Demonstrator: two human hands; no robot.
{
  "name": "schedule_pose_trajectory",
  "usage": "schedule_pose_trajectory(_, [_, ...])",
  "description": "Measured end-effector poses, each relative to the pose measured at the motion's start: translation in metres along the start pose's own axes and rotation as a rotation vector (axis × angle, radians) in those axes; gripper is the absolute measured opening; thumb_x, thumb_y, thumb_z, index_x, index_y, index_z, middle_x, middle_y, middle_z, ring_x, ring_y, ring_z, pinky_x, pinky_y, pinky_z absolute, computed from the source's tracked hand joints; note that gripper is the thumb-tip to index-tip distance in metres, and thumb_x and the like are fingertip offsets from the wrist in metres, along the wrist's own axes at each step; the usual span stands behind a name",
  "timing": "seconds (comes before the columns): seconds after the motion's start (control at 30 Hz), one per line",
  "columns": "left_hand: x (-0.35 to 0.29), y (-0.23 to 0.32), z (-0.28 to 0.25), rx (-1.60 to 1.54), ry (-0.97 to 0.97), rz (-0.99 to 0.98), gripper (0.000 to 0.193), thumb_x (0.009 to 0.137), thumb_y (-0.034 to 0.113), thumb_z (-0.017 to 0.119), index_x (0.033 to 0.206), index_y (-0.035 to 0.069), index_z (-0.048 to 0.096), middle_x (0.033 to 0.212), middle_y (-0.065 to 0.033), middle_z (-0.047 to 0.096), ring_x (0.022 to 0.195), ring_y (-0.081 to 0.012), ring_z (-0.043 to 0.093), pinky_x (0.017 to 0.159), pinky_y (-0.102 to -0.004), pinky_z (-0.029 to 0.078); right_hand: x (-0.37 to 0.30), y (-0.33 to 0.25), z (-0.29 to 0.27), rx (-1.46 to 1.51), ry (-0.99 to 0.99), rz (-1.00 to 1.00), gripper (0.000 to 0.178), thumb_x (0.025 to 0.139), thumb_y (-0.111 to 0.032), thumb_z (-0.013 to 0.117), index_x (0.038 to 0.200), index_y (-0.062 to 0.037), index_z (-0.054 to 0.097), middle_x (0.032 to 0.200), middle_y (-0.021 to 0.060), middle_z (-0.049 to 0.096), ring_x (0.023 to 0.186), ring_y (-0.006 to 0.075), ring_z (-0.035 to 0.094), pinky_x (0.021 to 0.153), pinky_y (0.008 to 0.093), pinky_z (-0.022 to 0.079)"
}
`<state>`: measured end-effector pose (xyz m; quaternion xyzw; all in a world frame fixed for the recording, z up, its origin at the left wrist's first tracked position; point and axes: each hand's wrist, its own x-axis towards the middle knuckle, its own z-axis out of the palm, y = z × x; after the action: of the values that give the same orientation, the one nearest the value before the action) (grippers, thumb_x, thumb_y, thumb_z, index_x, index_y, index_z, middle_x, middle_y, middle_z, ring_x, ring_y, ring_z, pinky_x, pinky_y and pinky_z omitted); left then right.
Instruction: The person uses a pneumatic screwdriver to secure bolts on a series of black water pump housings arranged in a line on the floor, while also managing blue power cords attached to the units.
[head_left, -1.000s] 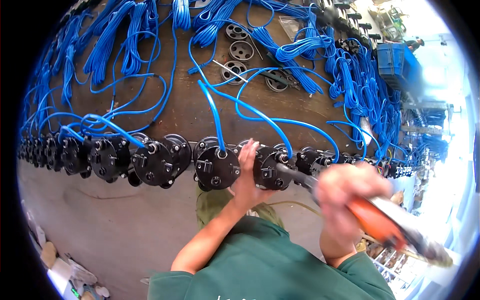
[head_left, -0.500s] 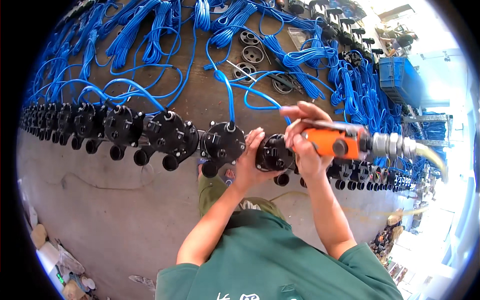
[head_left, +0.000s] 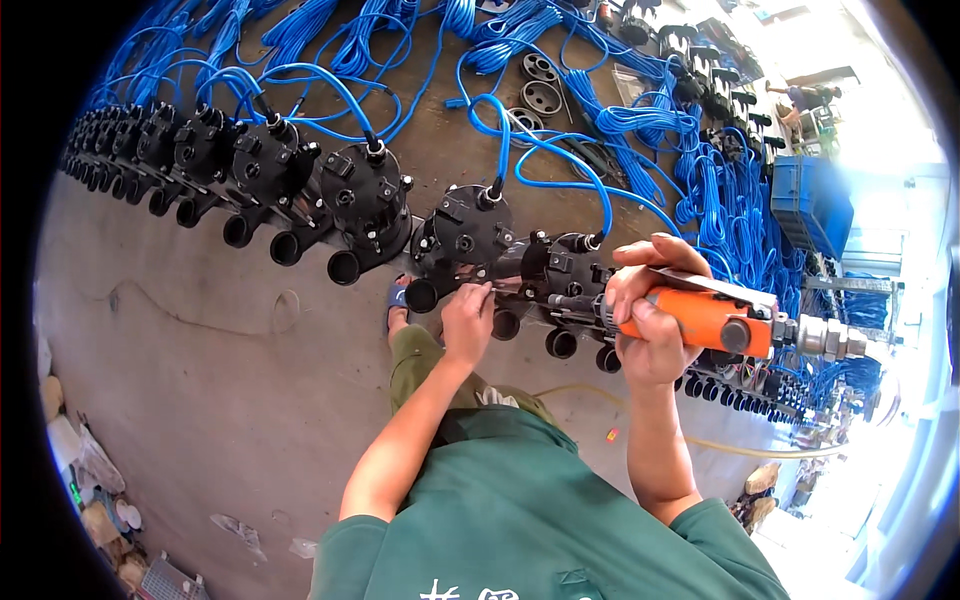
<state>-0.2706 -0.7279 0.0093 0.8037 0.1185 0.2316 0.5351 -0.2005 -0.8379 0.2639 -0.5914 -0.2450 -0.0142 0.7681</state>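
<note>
My right hand (head_left: 655, 325) is wrapped round an orange air screwdriver (head_left: 695, 316), held level with its tip pointing left. That tip lies in front of a black round pump housing (head_left: 566, 268); whether they touch I cannot tell. A blue cable (head_left: 603, 205) rises from this housing. My left hand (head_left: 468, 325) is closed, fingertips pinched at the lower edge of the neighbouring black pump housing (head_left: 465, 232). Anything between those fingertips is too small to make out. This second housing has an open round outlet (head_left: 421, 295) facing me and a blue cable on top.
More black housings (head_left: 360, 195) line the bench edge to both sides. Bundled blue cables (head_left: 655, 120) cover the brown bench, with grey metal wheels (head_left: 541, 97) among them. A blue crate (head_left: 808, 205) stands at the right. A pale air hose (head_left: 760, 450) runs behind my right arm.
My left hand has left the side of the right-hand housing and come to the lower edge of the one on the left. The screwdriver has moved right and down; the view has shifted.
</note>
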Motion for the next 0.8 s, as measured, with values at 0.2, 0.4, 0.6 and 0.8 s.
schedule_pose_trajectory(0.2, [-0.006,-0.01,0.004,0.041,0.033,0.085,0.016,0.085,0.001,0.07,0.1,-0.002,0.07,0.088,-0.0127,0.066,0.078,-0.0327,0.066,0.068,-0.0393,0.053,-0.009,0.016,0.004,-0.051,-0.085,0.054,0.04,0.081,0.003,0.057,0.121,0.0055,0.054,0.11,0.0226,0.068,0.072,0.0144,0.063,0.069,0.0298,0.054])
schedule_pose_trajectory(0.4, [-0.005,-0.01,0.0,0.154,0.008,0.18,0.017,0.085,0.0,0.07,0.102,-0.002,0.072,0.088,-0.0121,0.067,0.078,-0.0309,0.067,0.068,-0.039,0.054,-0.016,0.044,0.003,-0.034,-0.112,0.124,0.032,0.082,0.007,0.061,0.114,-0.0007,0.06,0.095,0.0092,0.063,0.077,0.011,0.062,0.066,0.0249,0.053])
schedule_pose_trajectory(0.6, [-0.005,-0.015,0.001,0.148,-0.022,0.22,0.018,0.085,-0.001,0.069,0.102,-0.004,0.071,0.089,-0.0139,0.067,0.079,-0.0313,0.067,0.068,-0.0386,0.054,-0.013,0.05,0.005,-0.032,-0.105,0.176,0.032,0.083,0.005,0.061,0.114,0.0002,0.061,0.096,0.0073,0.064,0.081,0.0108,0.062,0.069,0.0248,0.053])
schedule_pose_trajectory(0.8, [-0.002,-0.019,0.0,0.166,-0.034,0.253,0.016,0.084,-0.002,0.068,0.099,-0.003,0.07,0.086,-0.0119,0.066,0.077,-0.0294,0.066,0.067,-0.0383,0.053,-0.008,0.052,0.01,-0.032,-0.052,0.207,0.03,0.08,0.006,0.061,0.109,0.002,0.065,0.092,0.0063,0.065,0.083,0.0109,0.062,0.07,0.0262,0.053])
